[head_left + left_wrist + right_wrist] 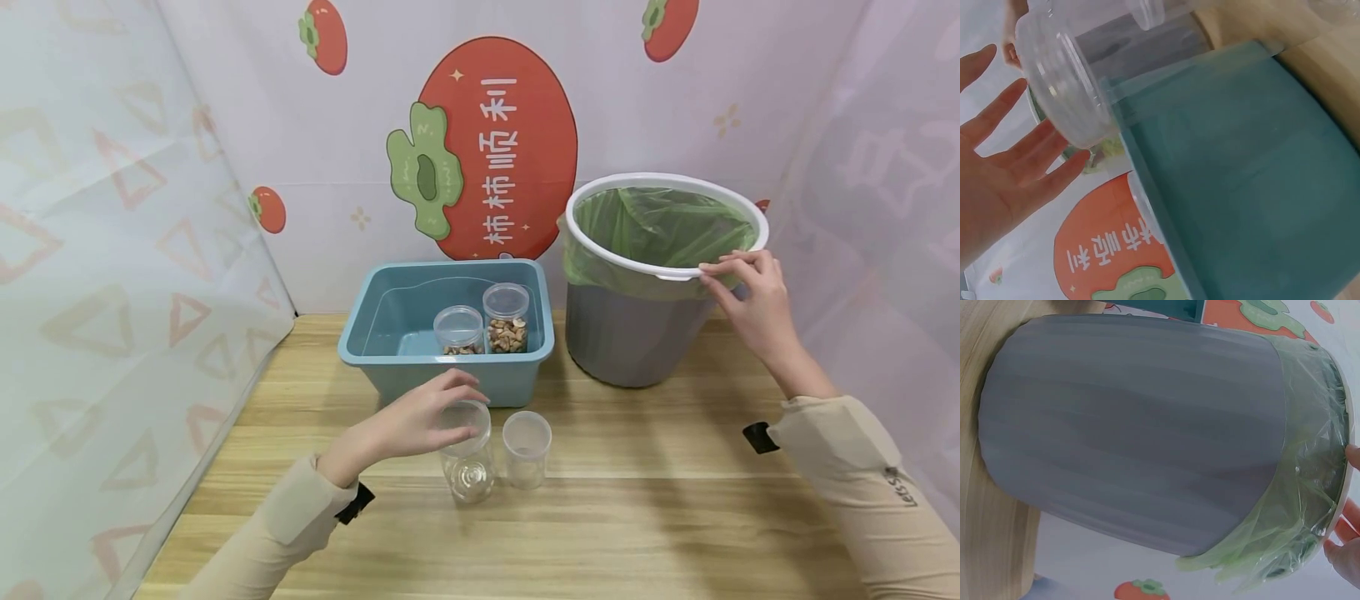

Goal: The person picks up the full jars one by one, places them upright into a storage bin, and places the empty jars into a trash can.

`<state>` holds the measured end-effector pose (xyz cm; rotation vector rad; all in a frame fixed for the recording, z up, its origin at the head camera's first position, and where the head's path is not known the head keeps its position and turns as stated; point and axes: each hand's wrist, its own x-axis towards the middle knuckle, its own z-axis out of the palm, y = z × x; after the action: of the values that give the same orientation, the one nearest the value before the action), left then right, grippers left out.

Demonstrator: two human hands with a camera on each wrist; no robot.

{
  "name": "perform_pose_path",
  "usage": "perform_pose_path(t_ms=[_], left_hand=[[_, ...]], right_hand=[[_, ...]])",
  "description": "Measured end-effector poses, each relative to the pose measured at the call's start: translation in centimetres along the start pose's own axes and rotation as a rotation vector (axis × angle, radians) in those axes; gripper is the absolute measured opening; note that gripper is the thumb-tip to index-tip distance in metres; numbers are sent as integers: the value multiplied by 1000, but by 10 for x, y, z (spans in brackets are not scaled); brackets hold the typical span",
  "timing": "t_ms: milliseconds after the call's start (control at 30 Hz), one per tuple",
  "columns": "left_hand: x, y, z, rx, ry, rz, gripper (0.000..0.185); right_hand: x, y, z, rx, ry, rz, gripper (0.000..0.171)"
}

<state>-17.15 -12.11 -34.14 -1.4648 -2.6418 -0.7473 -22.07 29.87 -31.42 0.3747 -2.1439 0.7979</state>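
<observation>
My left hand hovers over the top of a clear empty jar standing on the wooden table. In the left wrist view the left hand has straight, spread fingers whose tips are right at the clear jar. A second empty jar stands just to its right. My right hand holds the white rim of a grey bin lined with a green bag. The right wrist view shows fingertips at the rim of the grey bin.
A blue tub stands behind the empty jars, left of the bin. It holds a jar of nuts and a jar with fewer nuts. Printed backdrop sheets close off the left, back and right sides.
</observation>
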Motion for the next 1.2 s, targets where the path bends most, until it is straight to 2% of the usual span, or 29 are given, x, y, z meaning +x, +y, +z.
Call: perform_pose_path(t_ms=[367, 633, 833, 1000, 1200], left_hand=[[-20, -2, 22, -5, 142, -48, 40], [-26, -5, 35, -40, 191, -109, 52], [-30, -9, 44, -86, 203, -168, 59], [-32, -13, 51, -129, 222, -174, 62], [-33, -15, 58, -130, 261, -150, 64]], right_hand=[[-1, 1, 1, 5, 2, -1, 19], [0, 0, 0, 7, 5, 1, 20], [0, 1, 1, 2, 6, -4, 20], [-1, 1, 1, 3, 6, -7, 20], [-1, 0, 1, -2, 14, -6, 19]])
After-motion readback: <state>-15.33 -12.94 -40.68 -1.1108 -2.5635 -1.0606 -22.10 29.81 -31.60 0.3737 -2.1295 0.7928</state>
